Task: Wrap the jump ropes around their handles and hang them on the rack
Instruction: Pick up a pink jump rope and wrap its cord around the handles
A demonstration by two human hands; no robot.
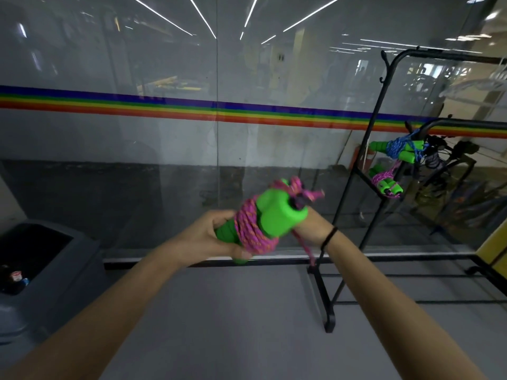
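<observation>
A jump rope with green handles point(277, 215) and pink cord point(249, 229) is held at the middle of the view, the cord coiled thickly around both handles. My left hand point(211, 237) grips the lower ends of the handles. My right hand point(310, 226) is mostly hidden behind the handle tops and holds a loose strand of pink cord point(304, 248) that hangs down. At the right stands the black rack point(367, 165). A wrapped blue-cord rope point(397, 149) hangs from its rail, and a wrapped pink-cord rope point(384, 182) hangs just below it.
A glass wall with a rainbow stripe point(192, 111) runs across in front of me. A dark grey bin point(41, 259) sits at the lower left. The rack's foot point(326, 305) rests on the grey floor right of my arms. A yellow object point(493, 248) is at the right edge.
</observation>
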